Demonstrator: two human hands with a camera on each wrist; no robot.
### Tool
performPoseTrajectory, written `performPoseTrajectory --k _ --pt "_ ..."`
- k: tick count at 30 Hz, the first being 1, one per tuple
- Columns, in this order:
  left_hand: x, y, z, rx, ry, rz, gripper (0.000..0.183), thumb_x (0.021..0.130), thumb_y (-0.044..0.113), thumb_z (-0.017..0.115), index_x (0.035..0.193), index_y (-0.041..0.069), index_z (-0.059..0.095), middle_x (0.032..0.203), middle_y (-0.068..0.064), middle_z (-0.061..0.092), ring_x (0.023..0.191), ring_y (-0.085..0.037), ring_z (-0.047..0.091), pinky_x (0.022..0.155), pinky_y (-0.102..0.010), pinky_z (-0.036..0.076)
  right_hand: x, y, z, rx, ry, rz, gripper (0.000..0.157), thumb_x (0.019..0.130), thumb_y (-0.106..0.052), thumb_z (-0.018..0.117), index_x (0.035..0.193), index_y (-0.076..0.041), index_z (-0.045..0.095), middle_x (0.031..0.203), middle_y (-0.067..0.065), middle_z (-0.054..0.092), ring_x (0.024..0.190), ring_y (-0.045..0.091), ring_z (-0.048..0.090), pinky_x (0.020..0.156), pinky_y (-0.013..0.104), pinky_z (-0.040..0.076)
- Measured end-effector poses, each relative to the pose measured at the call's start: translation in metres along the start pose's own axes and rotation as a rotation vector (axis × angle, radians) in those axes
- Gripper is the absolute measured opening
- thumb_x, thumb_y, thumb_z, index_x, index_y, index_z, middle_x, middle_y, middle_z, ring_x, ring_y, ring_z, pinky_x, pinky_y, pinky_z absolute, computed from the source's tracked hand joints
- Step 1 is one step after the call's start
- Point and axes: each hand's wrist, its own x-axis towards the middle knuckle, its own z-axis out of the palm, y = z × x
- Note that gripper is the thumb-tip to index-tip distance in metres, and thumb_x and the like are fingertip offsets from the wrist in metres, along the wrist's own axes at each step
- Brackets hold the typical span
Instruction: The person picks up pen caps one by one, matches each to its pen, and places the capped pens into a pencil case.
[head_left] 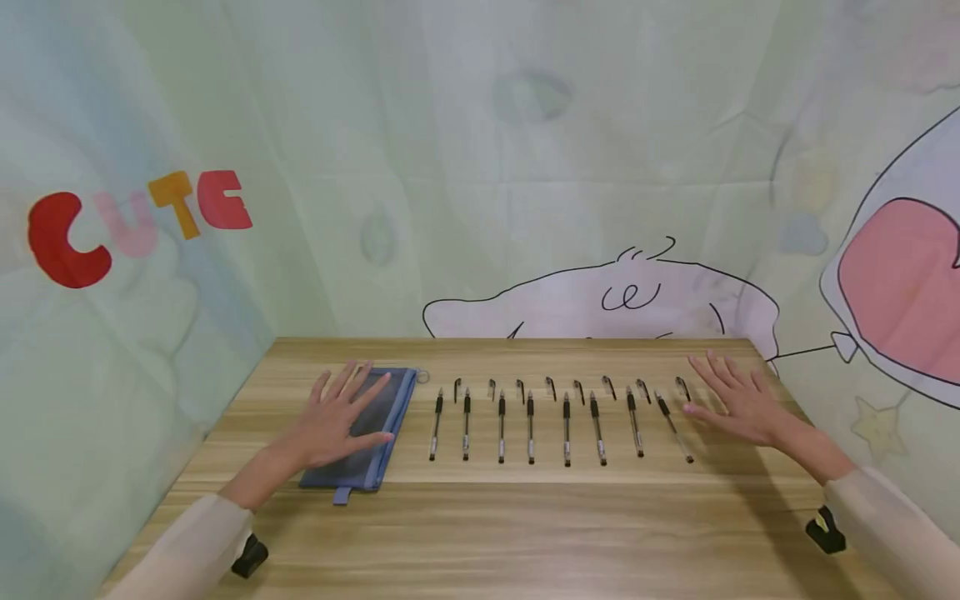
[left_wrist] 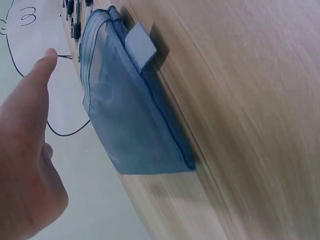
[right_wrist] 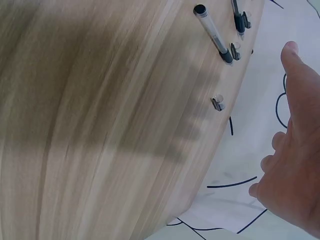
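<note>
In the head view my left hand (head_left: 335,425) is held with fingers spread over a blue zippered mesh pouch (head_left: 369,425). The left wrist view shows that pouch (left_wrist: 132,115) lying flat, its fabric tab towards the near side. At the right, my right hand (head_left: 738,402) spreads its fingers over the table, beside the end of a row of pens. Several uncapped gel pens with black grips, such as the rightmost pen (head_left: 674,427), lie side by side. Beyond them runs a row of black pen caps, the last cap (head_left: 682,387) close to my right fingers. Neither hand holds anything.
A wood-grain table (head_left: 495,533) carries everything. Behind it hangs a pale printed curtain (head_left: 450,167) with cartoon drawings and coloured letters. A small metal ring (head_left: 423,377) sits at the pouch's far corner. Black wrist devices show at both sleeves.
</note>
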Motion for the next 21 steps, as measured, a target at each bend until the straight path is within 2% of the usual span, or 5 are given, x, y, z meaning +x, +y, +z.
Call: performPoseTrajectory --k 11,16,21 --pt "0.01 0.012 0.001 -0.062 0.003 0.043 0.091 0.091 0.059 0.065 0.162 0.014 0.029 0.169 -0.022 0.019 0.156 -0.048 0.01 0.123 -0.073 0.005 -0.002 -0.002 -0.001 0.058 0.0 -0.026 0.093 0.098 -0.047 0.063 0.166 -0.02 0.006 0.165 0.035 0.011 0.15 0.06 0.013 0.114 0.085 0.009" --pt "0.01 0.016 0.0 -0.058 0.008 0.048 0.091 0.092 0.059 0.065 0.161 0.013 0.03 0.169 -0.022 0.021 0.156 -0.048 0.013 0.123 -0.073 0.008 0.003 -0.003 0.002 0.131 -0.001 -0.07 0.093 0.098 -0.042 0.066 0.165 -0.014 0.01 0.165 0.034 0.015 0.15 0.059 0.015 0.113 0.085 0.013" --pt "0.011 0.023 0.002 -0.07 -0.001 0.064 0.089 0.094 0.059 0.063 0.161 0.011 0.029 0.167 -0.022 0.025 0.155 -0.047 0.02 0.12 -0.076 0.014 0.005 -0.005 0.004 0.252 -0.023 -0.083 0.084 0.101 -0.032 0.063 0.163 -0.002 0.015 0.166 0.033 0.013 0.15 0.059 0.012 0.115 0.083 0.014"
